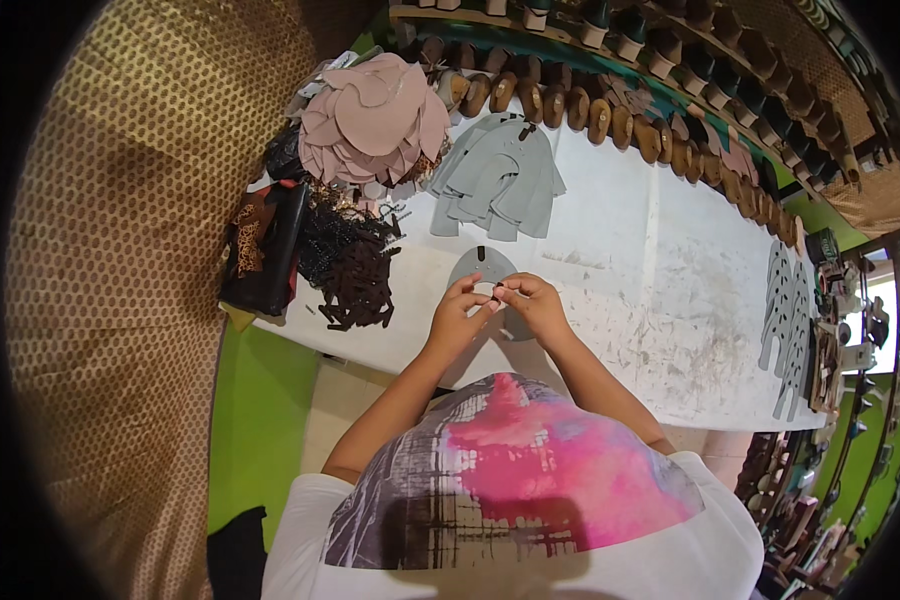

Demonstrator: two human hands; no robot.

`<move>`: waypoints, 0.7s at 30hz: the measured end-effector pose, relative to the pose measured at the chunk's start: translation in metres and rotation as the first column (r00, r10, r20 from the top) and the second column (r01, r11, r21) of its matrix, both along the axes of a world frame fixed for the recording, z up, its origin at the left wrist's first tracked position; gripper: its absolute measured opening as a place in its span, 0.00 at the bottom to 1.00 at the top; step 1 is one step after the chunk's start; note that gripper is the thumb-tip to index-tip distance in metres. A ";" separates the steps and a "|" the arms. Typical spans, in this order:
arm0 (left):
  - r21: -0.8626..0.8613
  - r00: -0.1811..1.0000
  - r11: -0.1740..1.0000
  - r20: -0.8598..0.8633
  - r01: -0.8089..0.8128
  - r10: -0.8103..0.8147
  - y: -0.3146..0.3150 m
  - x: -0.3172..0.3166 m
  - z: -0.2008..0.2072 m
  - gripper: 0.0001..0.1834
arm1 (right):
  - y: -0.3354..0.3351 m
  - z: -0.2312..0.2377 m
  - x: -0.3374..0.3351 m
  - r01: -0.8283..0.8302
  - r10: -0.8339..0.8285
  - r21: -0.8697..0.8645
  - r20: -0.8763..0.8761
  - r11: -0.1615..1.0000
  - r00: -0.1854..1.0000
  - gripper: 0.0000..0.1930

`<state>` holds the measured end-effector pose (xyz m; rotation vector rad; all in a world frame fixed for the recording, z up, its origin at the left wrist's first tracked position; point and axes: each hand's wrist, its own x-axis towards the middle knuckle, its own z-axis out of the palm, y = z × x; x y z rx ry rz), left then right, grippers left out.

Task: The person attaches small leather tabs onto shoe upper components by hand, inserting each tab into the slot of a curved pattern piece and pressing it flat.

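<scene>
My left hand (460, 312) and my right hand (533, 303) meet at the near edge of the white table, thumbs and forefingers pinched close together. A small dark strip (498, 292) shows at the right fingertips. What the left fingers grip is too small to make out. Just beneath and beyond both hands lies a grey curved shoe-upper piece (470, 264) with a dark tab (481, 253) at its far edge; the fingers hide part of it. Farther back is a stack of similar grey U-shaped pieces (500, 180). A heap of short dark-brown strips (360, 283) lies to the left.
Pink cut pieces (375, 115) are piled at the back left, near a black box (265, 245). Wooden shoe lasts (599, 120) line the table's far edge. More grey uppers (778, 310) lie at the right end of the white table (620, 270). Shelves of heels (660, 55) stand behind.
</scene>
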<state>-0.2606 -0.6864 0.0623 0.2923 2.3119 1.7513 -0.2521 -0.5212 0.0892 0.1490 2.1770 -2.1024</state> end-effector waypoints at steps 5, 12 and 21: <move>-0.025 1.000 1.000 0.023 -0.009 0.009 -0.001 -0.001 0.001 0.12 | -0.003 -0.004 0.001 -0.028 0.030 -0.030 0.057 0.999 0.998 0.08; 0.156 0.992 0.980 0.027 -0.125 0.122 -0.005 -0.007 0.003 0.12 | -0.006 0.002 -0.002 0.019 0.143 0.501 -0.283 0.865 0.948 0.06; -0.068 0.988 0.994 -0.138 -0.082 0.072 -0.011 -0.015 0.015 0.10 | -0.013 -0.002 0.000 -0.029 0.217 0.547 -0.283 0.836 0.934 0.05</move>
